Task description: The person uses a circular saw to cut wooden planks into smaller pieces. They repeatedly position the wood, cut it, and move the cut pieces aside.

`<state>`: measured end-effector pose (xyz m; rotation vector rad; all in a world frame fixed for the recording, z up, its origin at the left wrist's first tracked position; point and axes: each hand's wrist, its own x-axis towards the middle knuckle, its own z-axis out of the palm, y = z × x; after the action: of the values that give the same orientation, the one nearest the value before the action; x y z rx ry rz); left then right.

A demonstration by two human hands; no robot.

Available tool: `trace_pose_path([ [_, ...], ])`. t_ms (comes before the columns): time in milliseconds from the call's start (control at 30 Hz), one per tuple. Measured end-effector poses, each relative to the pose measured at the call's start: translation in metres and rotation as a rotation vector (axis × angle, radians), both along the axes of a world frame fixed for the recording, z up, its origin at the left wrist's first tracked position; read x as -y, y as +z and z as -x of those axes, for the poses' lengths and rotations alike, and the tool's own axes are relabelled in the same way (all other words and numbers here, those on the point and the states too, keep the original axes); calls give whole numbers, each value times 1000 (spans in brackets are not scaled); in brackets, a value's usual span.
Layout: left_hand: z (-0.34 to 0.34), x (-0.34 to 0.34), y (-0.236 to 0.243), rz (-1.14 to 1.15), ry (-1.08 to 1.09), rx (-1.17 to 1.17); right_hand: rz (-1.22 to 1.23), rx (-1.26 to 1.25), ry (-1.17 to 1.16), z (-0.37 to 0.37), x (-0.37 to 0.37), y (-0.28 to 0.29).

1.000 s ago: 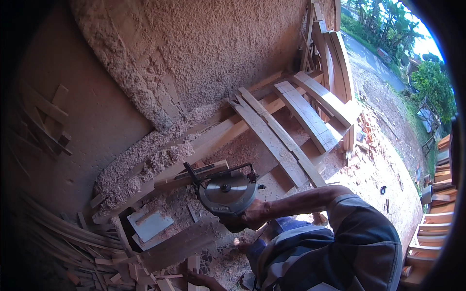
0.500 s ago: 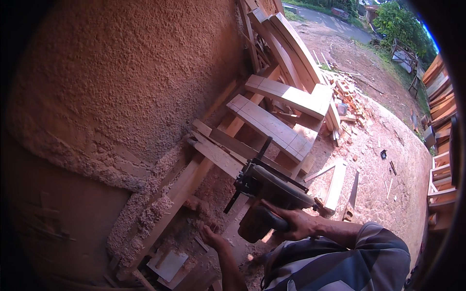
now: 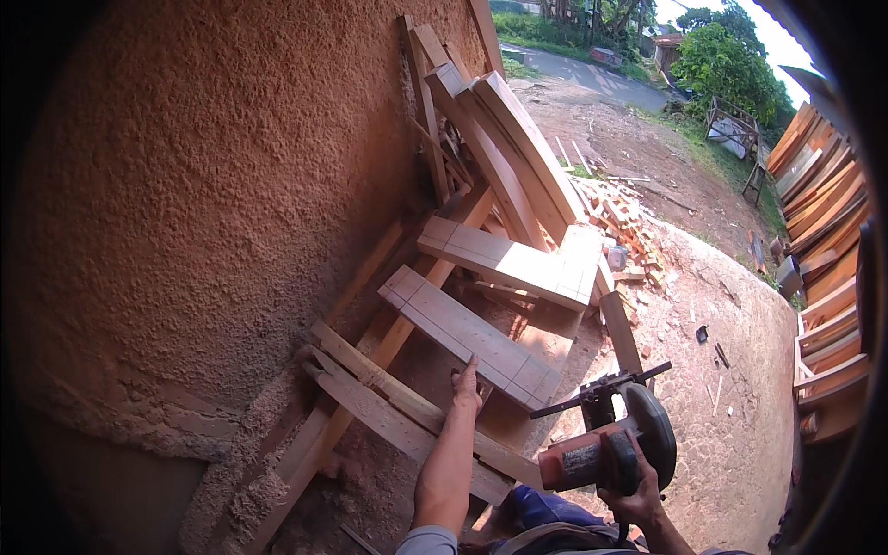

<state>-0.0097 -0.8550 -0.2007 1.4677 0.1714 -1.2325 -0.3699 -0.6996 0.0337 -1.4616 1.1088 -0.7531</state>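
My right hand [image 3: 638, 495] is wrapped round the rear handle of a circular saw [image 3: 575, 461], lifted at the lower right with its dark round guard turned to the right. A thin metal bar [image 3: 601, 390] crosses the saw's front. My left hand [image 3: 466, 387] is at the near edge of a pale plank [image 3: 472, 335] with pencil lines across both ends. Its thumb lies against the edge and the fingers curl at the plank's side, partly hidden. Beyond it lies a second marked plank [image 3: 504, 264], roughly parallel. Both rest across longer timbers.
Rough boards [image 3: 388, 412] lie nearer me across a long beam [image 3: 310, 462]. A sawdust-coated wall [image 3: 213, 185] rises on the left. Long planks [image 3: 527, 148] lean at the far end, beside a heap of offcuts [image 3: 624, 227]. More boards [image 3: 828, 268] stand along the right.
My left hand has moved up and forward to the marked plank. The saw, in my right hand, has swung right, away from the boards. The view has shifted, and the scene sits lower and further left.
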Motion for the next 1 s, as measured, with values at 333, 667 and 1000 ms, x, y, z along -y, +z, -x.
trace_pose_path([
  [333,-24,-83,0,450,321,42,-116,151,78,-37,25,16],
  [667,-14,-463,90,251,939,619,-286,218,711,-138,-27,30],
  [1000,82,-665,47,-410,1555,913,-417,182,1298,-214,-152,31],
])
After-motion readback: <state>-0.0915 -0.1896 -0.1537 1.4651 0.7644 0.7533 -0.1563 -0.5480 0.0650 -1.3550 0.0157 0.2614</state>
